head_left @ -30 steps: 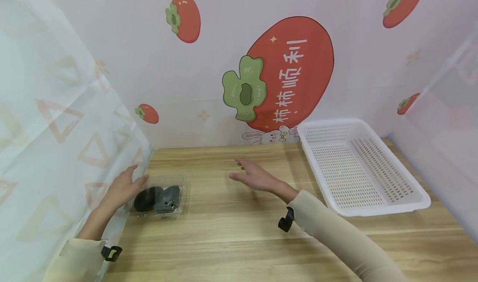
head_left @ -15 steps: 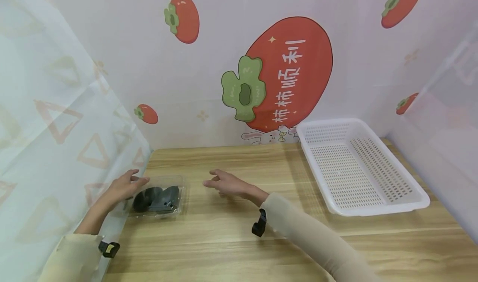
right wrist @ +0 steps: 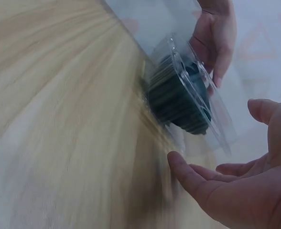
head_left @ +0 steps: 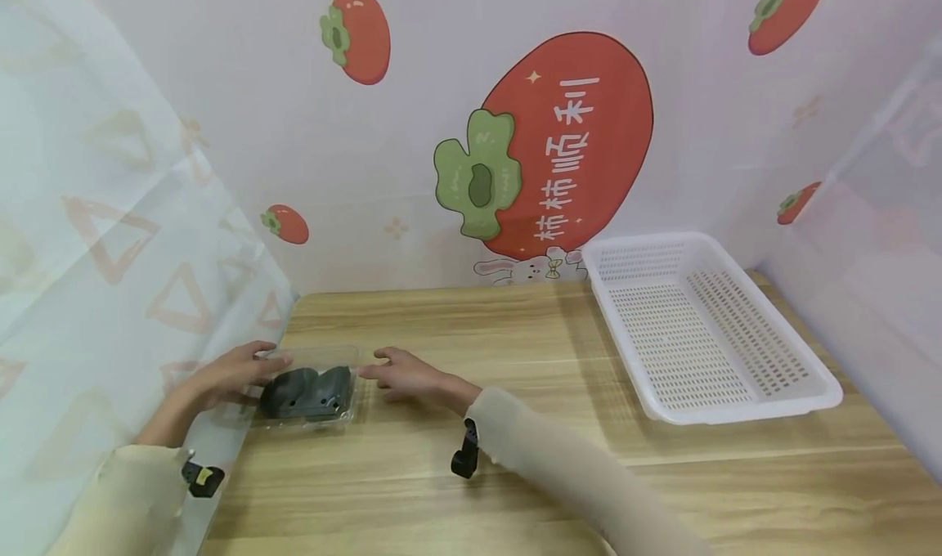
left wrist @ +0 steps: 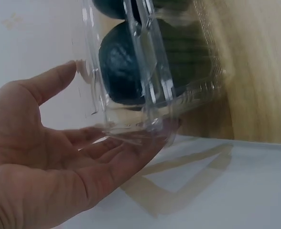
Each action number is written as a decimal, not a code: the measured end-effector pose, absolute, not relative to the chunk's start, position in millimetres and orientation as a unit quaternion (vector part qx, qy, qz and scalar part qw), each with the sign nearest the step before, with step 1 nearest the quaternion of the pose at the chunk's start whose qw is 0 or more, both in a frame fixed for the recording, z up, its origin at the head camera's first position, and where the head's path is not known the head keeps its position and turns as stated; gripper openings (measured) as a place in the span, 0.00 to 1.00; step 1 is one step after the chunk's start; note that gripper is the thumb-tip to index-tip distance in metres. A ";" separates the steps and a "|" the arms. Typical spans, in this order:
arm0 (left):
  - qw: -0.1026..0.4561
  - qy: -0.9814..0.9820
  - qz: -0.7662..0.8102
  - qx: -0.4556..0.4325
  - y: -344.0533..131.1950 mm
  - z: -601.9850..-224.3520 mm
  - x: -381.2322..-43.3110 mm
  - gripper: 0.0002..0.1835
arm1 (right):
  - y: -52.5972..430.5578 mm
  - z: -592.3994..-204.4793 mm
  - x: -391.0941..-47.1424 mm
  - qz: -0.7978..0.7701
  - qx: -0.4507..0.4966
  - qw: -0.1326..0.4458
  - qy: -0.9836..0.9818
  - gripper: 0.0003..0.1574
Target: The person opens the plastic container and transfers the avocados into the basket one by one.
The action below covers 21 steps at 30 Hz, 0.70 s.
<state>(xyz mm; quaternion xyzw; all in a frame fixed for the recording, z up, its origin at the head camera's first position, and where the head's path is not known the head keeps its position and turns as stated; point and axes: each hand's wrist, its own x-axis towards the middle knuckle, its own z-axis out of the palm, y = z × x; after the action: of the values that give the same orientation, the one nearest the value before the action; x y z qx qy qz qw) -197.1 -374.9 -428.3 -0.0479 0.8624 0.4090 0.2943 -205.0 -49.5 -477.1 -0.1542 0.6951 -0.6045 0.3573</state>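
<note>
A clear plastic clamshell box point(head_left: 312, 421) lies at the table's left side. Inside it are dark green, rounded, glossy things point(left wrist: 119, 67), their kind unclear through the plastic. My left hand point(head_left: 239, 374) is at the box's left end, thumb above and fingers lower down. In the left wrist view, the fingertips touch the end of the box point(left wrist: 155, 86), while the thumb lies close along its lid edge. My right hand point(head_left: 408, 374) reaches toward the box's right end with fingers extended. In the right wrist view, a small gap separates that hand point(right wrist: 236, 186) from the box.
A white perforated plastic basket point(head_left: 684, 343) stands at the back right of the wooden table point(head_left: 471, 474). Printed sheeting point(head_left: 96, 237) rises close along the left side, and a persimmon-patterned backdrop point(head_left: 412, 155) closes off the back.
My right hand has moved left across the table, up close to the box. My left hand has lowered slightly onto the box's left end. Box and basket stay in place.
</note>
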 end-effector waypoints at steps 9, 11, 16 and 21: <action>0.321 0.852 0.409 -0.060 -374.0 -422.9 -202.5 0.53 | -70.5 -477.9 -198.1 -0.643 -0.120 0.361 0.665 0.48; 0.326 0.848 0.414 -0.061 -375.5 -423.4 -203.7 0.52 | -73.8 -478.6 -196.7 -0.646 -0.113 0.354 0.667 0.47; 0.343 0.831 0.434 -0.062 -379.2 -424.3 -207.5 0.43 | -82.5 -480.7 -193.7 -0.652 -0.093 0.312 0.685 0.46; 0.359 0.818 0.446 -0.052 -380.1 -424.0 -209.7 0.33 | -88.0 -482.7 -191.7 -0.674 -0.079 0.296 0.672 0.45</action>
<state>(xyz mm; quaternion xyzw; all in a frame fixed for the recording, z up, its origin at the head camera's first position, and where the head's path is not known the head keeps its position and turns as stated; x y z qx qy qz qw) -209.7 -380.1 -424.0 -0.0515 0.8184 0.4455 0.3592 -191.7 -88.0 -482.7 -0.0794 0.6718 -0.6744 0.2961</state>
